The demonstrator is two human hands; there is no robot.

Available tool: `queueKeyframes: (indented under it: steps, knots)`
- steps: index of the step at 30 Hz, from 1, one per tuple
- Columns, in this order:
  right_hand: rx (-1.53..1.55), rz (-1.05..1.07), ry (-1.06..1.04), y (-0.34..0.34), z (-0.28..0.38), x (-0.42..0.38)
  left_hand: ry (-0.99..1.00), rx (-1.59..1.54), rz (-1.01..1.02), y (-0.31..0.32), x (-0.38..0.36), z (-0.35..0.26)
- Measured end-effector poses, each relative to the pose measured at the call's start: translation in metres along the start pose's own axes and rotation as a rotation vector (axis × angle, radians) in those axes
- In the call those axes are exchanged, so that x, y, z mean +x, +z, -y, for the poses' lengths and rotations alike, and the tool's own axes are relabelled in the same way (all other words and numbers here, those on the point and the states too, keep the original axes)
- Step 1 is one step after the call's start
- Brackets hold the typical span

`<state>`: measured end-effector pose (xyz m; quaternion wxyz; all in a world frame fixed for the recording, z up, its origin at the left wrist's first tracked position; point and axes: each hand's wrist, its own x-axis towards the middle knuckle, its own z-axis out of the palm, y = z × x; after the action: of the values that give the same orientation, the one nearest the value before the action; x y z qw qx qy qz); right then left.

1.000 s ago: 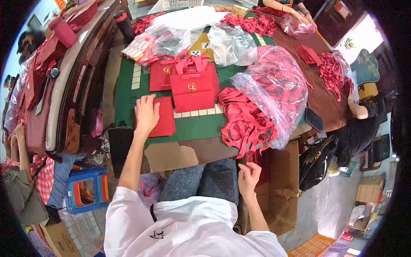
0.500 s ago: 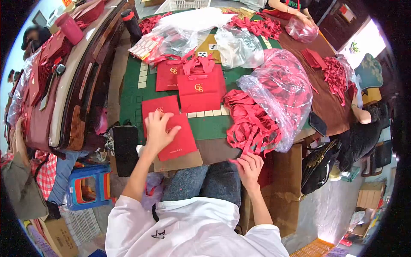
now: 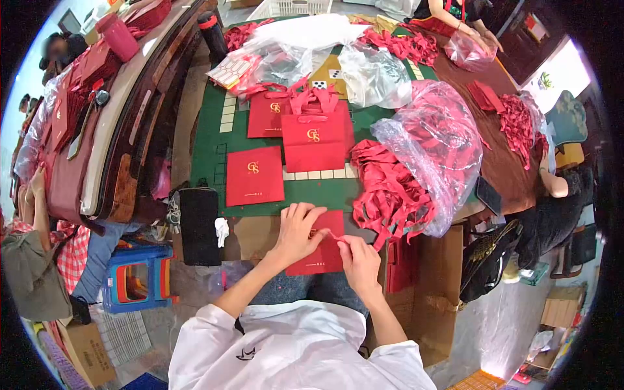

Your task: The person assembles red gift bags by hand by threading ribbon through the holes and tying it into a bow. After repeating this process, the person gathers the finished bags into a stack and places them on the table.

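Note:
At the table's near edge, my left hand (image 3: 298,233) grips the top of a small red paper bag (image 3: 325,260), its thumb beside a strand of red ribbon (image 3: 335,236). My right hand (image 3: 361,263) pinches that ribbon at the bag's right side. The fingers partly cover the bag's gold print. Another red paper bag (image 3: 255,188) lies flat on the green mat, left of centre. Behind it lie several finished-looking red bags with ribbon handles (image 3: 315,146). A heap of loose red ribbons (image 3: 390,195) spills from a clear plastic bag (image 3: 429,149) on the right.
A dark phone (image 3: 489,195) lies at the right table edge. Black pouch (image 3: 199,224) and crumpled white tissue (image 3: 221,231) are at the left. Open cardboard box (image 3: 426,292) stands below right. Blue stools (image 3: 136,276) are on the floor. Co-workers' hands (image 3: 478,42) work at the far right.
My left hand has brought one red bag from the mat toward me, to the table edge. My right hand has moved left and up, carrying a ribbon to the bag. The view has shifted slightly.

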<state>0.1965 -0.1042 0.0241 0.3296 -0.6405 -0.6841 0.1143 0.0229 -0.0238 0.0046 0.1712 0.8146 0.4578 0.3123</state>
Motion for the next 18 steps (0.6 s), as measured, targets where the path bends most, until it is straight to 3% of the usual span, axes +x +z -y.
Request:
queueKeyframes:
  steps: [5, 7, 9, 12, 14, 18]
  knots:
    - [0.028, 0.044, 0.023, 0.008, 0.0, -0.001, -0.123, -0.221, -0.031, -0.015, -0.007, -0.013]
    - [0.028, 0.03, -0.034, 0.009, 0.0, 0.001, -0.165, -0.33, 0.133, -0.02, -0.008, -0.016]
    - [0.04, 0.034, -0.037, 0.009, 0.0, 0.002, -0.153, -0.376, 0.094, -0.018, -0.009, -0.016]
    - [0.103, 0.041, 0.0, 0.007, 0.004, 0.004, -0.254, -0.563, 0.112, -0.011, -0.012, -0.014]
    - [0.153, 0.048, 0.042, 0.006, 0.011, 0.008, -0.472, -0.775, 0.073, -0.006, -0.013, -0.016]
    - [0.208, -0.011, 0.029, 0.014, 0.01, 0.01, -0.508, -0.793, 0.12, -0.001, -0.013, -0.015]
